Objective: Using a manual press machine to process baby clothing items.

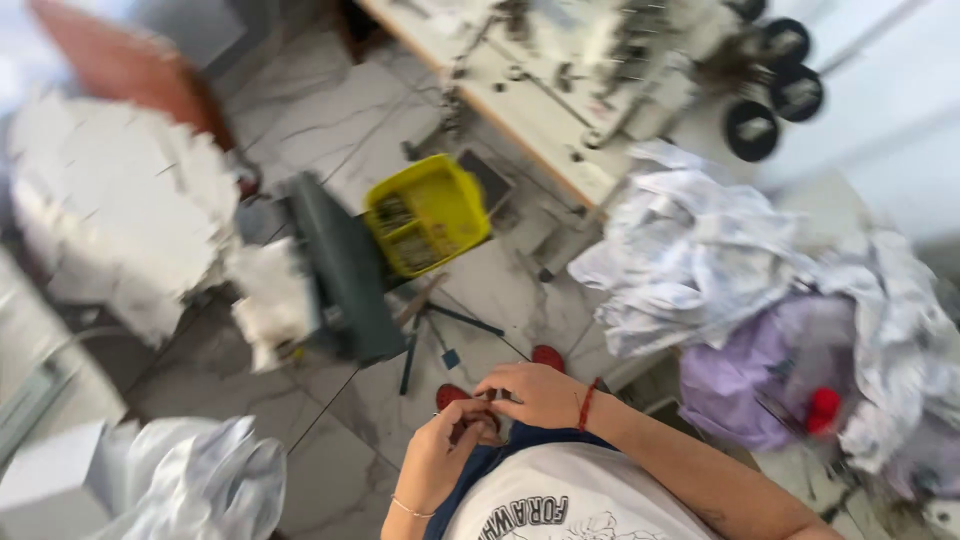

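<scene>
A square yellow plastic crate (428, 212) stands on the floor near the middle, beside a dark green chair (345, 270); inside it lie some dark small items, too blurred to tell. A stack of white cut fabric pieces (115, 205) lies on the left, and a crumpled pile of white and lilac cloth (760, 300) fills the right side. The floor is of pale marble-like tiles (320, 110). A long beige sewing table (540, 100) stands at the top.

The left hand (445, 455) and the right hand (535, 392) meet just above the lap, fingers curled together around something small; what it is, I cannot tell.
</scene>
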